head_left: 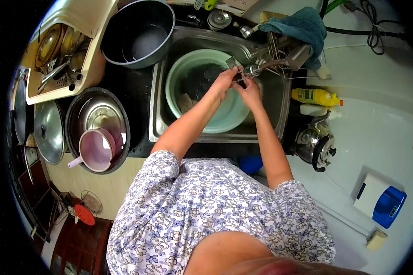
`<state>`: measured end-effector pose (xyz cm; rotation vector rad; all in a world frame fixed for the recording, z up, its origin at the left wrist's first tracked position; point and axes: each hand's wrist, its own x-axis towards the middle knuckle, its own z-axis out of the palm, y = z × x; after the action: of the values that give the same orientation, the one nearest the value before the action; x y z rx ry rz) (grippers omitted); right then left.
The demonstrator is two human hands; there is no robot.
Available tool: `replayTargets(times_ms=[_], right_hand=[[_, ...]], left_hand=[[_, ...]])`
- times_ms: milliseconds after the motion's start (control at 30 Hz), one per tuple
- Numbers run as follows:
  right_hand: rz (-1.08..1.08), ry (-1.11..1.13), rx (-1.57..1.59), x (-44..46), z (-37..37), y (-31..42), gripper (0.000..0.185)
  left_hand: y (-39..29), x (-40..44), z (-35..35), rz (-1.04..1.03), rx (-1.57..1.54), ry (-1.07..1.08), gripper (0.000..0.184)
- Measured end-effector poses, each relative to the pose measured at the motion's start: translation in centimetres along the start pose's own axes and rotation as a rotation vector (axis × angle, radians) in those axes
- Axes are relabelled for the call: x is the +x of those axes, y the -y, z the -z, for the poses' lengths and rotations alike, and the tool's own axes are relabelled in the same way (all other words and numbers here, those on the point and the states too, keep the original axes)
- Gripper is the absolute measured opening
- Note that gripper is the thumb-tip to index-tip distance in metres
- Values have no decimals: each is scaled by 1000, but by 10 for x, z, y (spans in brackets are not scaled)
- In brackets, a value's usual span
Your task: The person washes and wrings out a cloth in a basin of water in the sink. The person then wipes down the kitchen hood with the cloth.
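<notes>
Both my hands meet under the faucet (252, 71), above a pale green basin (172, 94) in the steel sink. My left hand (224, 82) has its fingers closed on a small flat greyish object (232, 62), whose kind I cannot make out. Close beside it, my right hand (250, 94) is closed too, fingertips pinched near the faucet's mouth; what they grip is hidden. Water fills part of the basin, and a wet beige cloth-like lump (185, 103) lies at its left side.
Left of the sink stand a large dark pot (137, 55), a cream dish rack (96, 50) and a dark basin (70, 123) holding a pink dipper (95, 153). A kettle (314, 142) and yellow bottle (314, 96) are at right. A teal cloth (303, 30) hangs behind the faucet.
</notes>
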<state>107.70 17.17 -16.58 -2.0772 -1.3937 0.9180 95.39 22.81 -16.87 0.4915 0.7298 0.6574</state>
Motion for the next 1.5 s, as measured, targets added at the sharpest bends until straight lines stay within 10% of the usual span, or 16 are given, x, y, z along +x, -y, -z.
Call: replayTargets(times_ms=[167, 500, 933, 1167, 1233, 1500], right_hand=[[26, 49, -89, 8, 6, 35, 45], [76, 142, -40, -9, -35, 5, 38], [22, 194, -336, -68, -3, 68, 44], [78, 9, -180, -78, -8, 43, 38], [-289, 308, -560, -75, -7, 51, 36], [235, 96, 284, -24, -36, 225, 35]], left_hand=[[-42, -29, -5, 1, 513, -100, 35], [14, -26, 38, -379, 391, -156, 28], [17, -63, 83, 213, 160, -366, 49], [44, -95, 117, 167, 150, -329, 35], [46, -100, 135, 96, 385, -231, 25], [30, -118, 127, 99, 132, -271, 20]])
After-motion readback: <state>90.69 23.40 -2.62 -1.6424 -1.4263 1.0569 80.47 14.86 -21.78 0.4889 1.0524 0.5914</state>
